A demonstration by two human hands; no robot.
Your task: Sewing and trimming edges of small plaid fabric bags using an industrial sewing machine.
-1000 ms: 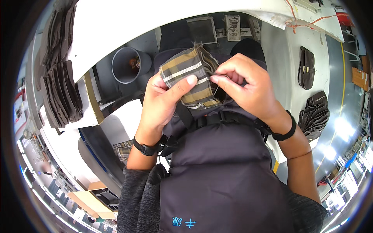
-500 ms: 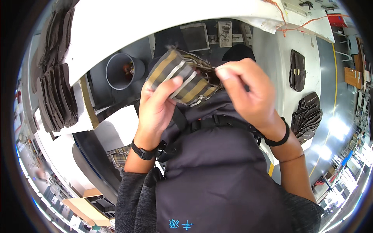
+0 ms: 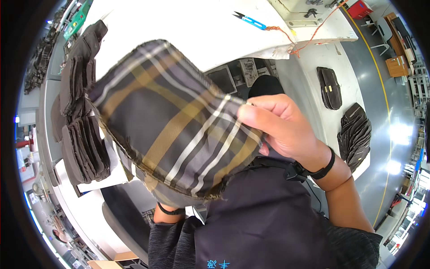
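Observation:
A plaid fabric piece in dark grey, tan and white, with frayed raw edges, is spread out in front of me. My right hand pinches its right corner between thumb and fingers. Behind the lower left of the cloth, only the wrist of my left hand with its black band shows. The cloth hides that hand's fingers, and whether they are inside or behind it I cannot tell.
Blue thread snips on an orange cord lie on the white table. Stacks of dark fabric pieces are at left. More dark pieces and a dark bundle lie on the right-hand surface.
The plaid piece has gone from bunched to spread out and moved left. My left hand has passed behind it, hiding its fingers. The view has shifted, bringing the snips into sight.

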